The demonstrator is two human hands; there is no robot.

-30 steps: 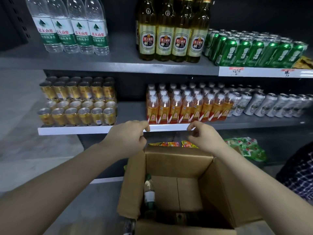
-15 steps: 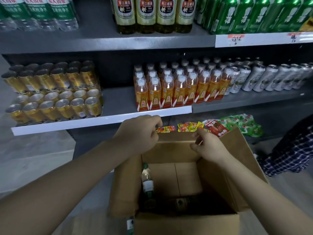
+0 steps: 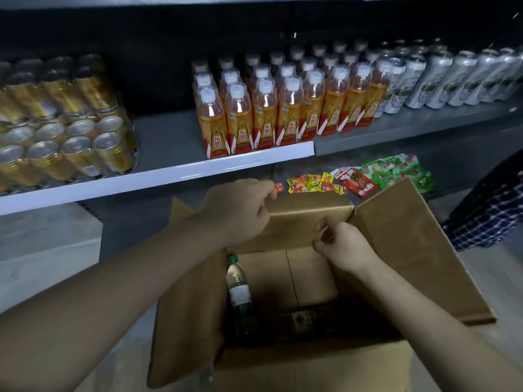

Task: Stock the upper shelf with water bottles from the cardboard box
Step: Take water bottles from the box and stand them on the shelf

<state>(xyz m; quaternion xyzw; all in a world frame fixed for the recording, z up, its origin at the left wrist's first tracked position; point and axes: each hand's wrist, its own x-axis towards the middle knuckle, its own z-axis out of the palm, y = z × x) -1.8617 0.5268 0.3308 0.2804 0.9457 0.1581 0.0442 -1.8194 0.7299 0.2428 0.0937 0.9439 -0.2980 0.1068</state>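
An open cardboard box point(image 3: 410, 250) stands in front of me below the shelves. Inside, against its left wall, a clear water bottle point(image 3: 238, 287) with a green cap stands upright. A second bottle point(image 3: 307, 321) lies in the dark on the box bottom. My left hand point(image 3: 237, 210) grips the top edge of the far flap, fingers curled over it. Just inside the box opening, in front of that flap, my right hand point(image 3: 343, 247) hovers with loosely curled fingers and holds nothing I can see. The upper shelf is out of view.
The middle shelf point(image 3: 169, 142) carries gold cans point(image 3: 65, 131), orange drink bottles point(image 3: 283, 108) and silver cans point(image 3: 452, 77). Small snack packets point(image 3: 311, 183) and green packets point(image 3: 396, 171) lie on the lower shelf behind the box. A person's checked clothing point(image 3: 486, 216) shows at the right.
My view tilted down, so the top shelf left the frame. My right hand came off the flap's edge and dropped lower into the box opening. The left hand stays on the flap.
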